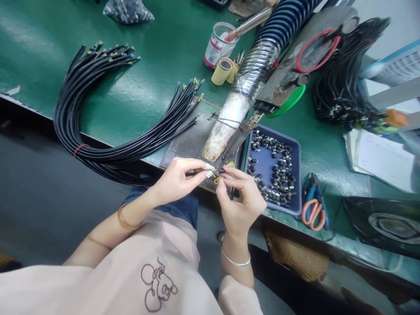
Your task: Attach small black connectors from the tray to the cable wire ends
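Between the thumb and fingers of my left hand [182, 179] is the end of a black cable, pinched close to its thin coloured wires [213, 171]. My right hand [241, 192] meets it from the other side, thumb and fingertips together; the small piece in them is too small to make out. Both hands are over the front of a dark metal plate [187, 142], just below the tip of a soldering iron fixture [239, 138]. Left of them curves a bundle of black cables [70, 109], tied with a red band, its stripped ends showing coloured wires.
A blue tray [297, 175] of small black connectors stands right of my hands. A wrapped fume hose [226, 118] slants down from above. Farther right lie orange-handled pliers [315, 212], papers [383, 157] and another cable bundle [344, 83]. A plastic cup [213, 50] stands behind.
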A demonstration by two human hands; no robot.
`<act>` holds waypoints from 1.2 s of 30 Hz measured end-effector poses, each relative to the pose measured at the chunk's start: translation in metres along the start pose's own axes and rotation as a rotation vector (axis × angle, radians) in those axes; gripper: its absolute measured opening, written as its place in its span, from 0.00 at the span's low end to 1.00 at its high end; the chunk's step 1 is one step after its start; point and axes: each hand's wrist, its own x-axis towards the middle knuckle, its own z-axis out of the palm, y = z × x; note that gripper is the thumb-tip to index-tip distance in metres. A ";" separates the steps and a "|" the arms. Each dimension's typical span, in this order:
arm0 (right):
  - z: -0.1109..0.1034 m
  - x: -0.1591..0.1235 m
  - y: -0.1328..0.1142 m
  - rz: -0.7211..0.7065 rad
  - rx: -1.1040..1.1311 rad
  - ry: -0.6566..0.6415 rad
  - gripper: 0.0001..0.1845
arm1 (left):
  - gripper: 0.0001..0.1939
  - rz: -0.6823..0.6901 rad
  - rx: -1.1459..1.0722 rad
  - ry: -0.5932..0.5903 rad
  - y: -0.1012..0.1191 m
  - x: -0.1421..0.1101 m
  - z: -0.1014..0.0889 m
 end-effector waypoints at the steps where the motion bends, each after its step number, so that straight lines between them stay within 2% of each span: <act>1: 0.000 0.000 0.000 -0.002 0.002 -0.004 0.09 | 0.08 -0.001 -0.003 0.002 0.000 0.000 0.000; 9: -0.004 -0.001 0.000 -0.110 -0.092 -0.052 0.11 | 0.11 -0.127 -0.025 -0.063 -0.003 -0.001 -0.002; 13: -0.007 -0.004 0.002 -0.110 -0.093 -0.031 0.10 | 0.12 -0.113 -0.008 -0.077 -0.002 -0.003 -0.001; 17: -0.010 -0.006 0.004 -0.053 -0.052 -0.016 0.09 | 0.10 -0.092 -0.001 -0.110 0.002 -0.007 -0.001; 22: -0.018 -0.002 0.003 0.039 -0.072 -0.118 0.04 | 0.10 -0.007 0.066 -0.174 0.005 -0.012 -0.003; 26: -0.021 0.001 -0.001 0.146 -0.005 -0.151 0.05 | 0.09 0.085 0.120 -0.191 0.005 -0.017 -0.003; 29: -0.020 0.003 -0.003 0.225 0.093 -0.164 0.05 | 0.07 0.139 0.161 -0.146 0.003 -0.021 -0.001; 33: -0.015 0.004 -0.006 0.328 0.277 -0.169 0.07 | 0.07 0.261 0.196 0.010 -0.003 -0.025 0.004; 36: -0.011 0.002 -0.008 0.343 0.355 -0.178 0.08 | 0.09 0.211 0.143 0.045 -0.005 -0.026 0.006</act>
